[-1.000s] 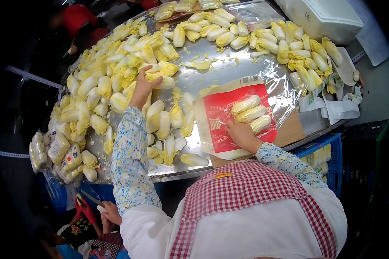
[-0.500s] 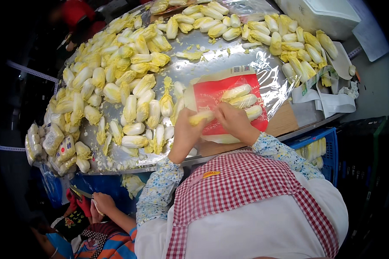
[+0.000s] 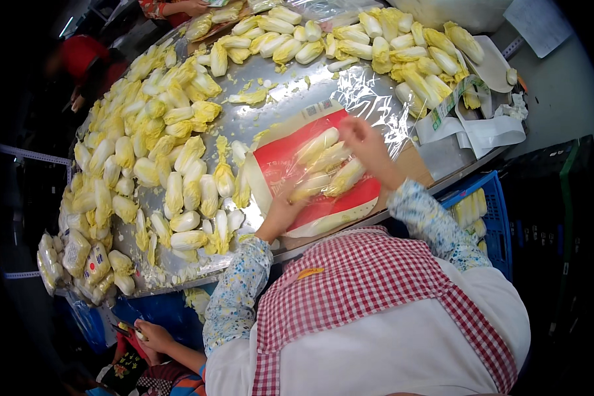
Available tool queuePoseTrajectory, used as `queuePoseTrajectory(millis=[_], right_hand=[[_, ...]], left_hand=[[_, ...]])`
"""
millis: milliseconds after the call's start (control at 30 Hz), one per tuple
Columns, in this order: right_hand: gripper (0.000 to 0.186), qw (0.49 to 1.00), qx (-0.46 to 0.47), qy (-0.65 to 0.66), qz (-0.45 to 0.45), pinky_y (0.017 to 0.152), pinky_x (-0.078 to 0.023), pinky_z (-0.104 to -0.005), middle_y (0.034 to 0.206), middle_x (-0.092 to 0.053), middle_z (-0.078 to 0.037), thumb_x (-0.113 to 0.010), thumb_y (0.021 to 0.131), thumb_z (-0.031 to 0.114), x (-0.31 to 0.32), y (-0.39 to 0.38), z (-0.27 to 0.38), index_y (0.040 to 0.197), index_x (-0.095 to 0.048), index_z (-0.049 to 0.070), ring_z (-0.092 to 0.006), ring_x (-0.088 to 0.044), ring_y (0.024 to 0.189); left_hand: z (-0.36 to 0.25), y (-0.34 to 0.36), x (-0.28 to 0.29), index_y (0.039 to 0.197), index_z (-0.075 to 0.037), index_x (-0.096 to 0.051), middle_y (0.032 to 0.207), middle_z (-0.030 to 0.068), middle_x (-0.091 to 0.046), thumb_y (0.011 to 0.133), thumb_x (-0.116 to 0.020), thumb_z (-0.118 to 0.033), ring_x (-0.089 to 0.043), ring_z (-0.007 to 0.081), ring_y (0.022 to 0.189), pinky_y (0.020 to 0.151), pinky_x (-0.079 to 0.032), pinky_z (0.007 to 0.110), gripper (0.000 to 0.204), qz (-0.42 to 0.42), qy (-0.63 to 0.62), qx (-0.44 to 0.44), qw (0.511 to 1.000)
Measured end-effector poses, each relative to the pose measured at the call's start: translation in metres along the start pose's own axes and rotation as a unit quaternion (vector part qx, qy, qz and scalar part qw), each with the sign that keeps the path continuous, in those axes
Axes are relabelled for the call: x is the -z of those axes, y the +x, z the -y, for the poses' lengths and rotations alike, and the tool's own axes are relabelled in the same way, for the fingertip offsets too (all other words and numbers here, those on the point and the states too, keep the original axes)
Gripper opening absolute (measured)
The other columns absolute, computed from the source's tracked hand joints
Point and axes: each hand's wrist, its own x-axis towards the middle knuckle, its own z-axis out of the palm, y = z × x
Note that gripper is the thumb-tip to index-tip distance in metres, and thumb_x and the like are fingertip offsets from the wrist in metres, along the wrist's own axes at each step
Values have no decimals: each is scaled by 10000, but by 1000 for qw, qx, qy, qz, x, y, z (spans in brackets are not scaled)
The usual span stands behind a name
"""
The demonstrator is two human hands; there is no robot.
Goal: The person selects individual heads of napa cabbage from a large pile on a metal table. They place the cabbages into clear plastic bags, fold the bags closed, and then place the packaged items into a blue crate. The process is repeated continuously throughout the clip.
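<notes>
A red and cream plastic bag [image 3: 274,162] lies flat before me, with several small napa cabbages [image 3: 330,157] side by side on its middle. It cannot be told whether clear film covers them. My left hand [image 3: 282,210] is at the bag's near left, its fingers closed round the end of the lower-left cabbage [image 3: 309,187]. Above the bag's right part, my right hand [image 3: 375,148] is raised, its fingers curled together. Anything between those fingertips is too small to make out. Loose napa cabbages [image 3: 190,181] lie left of the bag.
Cabbages heap over the metal table's [image 3: 264,109] left side and far right. Crumpled clear film [image 3: 369,96] and white strips [image 3: 442,132] lie at right. A blue crate [image 3: 498,211] stands below the right edge. At lower left, a co-worker's hands [image 3: 153,336] hold a knife.
My left hand has put the cabbage it held down beside the others on the bag. My right hand has come off the cabbages, up to the right. The whole view has shifted.
</notes>
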Motion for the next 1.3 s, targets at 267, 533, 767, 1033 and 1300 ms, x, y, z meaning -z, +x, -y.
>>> queuePoseTrajectory(millis=[267, 533, 767, 1033, 1300], right_hand=[[636, 930, -145, -282, 187, 576, -472, -374, 774, -668, -155, -665, 815, 594, 27, 69, -52, 859, -675, -41, -217, -614, 650], [538, 905, -159, -313, 239, 606, -447, -341, 721, -628, -110, -691, 816, 533, 31, 65, -39, 796, -674, -5, -191, -569, 661], [365, 986, -52, -134, 78, 653, -444, -305, 757, -596, -55, -760, 820, 346, 15, 37, -83, 763, -587, 29, -140, -541, 710], [281, 973, -141, 48, 178, 718, -461, -278, 881, -620, -30, -733, 852, 285, 27, 53, -97, 941, -628, 39, -120, -571, 812], [218, 987, -82, -79, 112, 718, -454, -292, 820, -547, -26, -675, 860, 221, 14, 49, -97, 844, -553, 41, -118, -511, 762]], left_hand=[[3, 40, 5, 1019, -8, -657, 909, 94, -729, 886, -669, -190, -702, 252, 766, 731, -551, 368, 226, -156, 20, 66, 985], [23, 79, -28, 1053, -28, -622, 729, 52, -635, 868, -727, -322, -583, 163, 619, 627, -487, 321, 363, -147, 13, 78, 986], [16, 78, -35, 957, -50, -584, 754, 58, -633, 824, -779, -379, -592, 150, 661, 603, -481, 336, 404, -194, 41, 98, 975], [15, 86, -22, 1053, -33, -598, 841, 70, -699, 855, -756, -250, -661, 150, 765, 666, -522, 331, 332, -115, -48, 151, 981], [7, 80, -26, 1064, -31, -598, 874, 127, -686, 851, -754, -190, -669, 224, 772, 673, -524, 351, 308, -190, 117, -71, 972]])
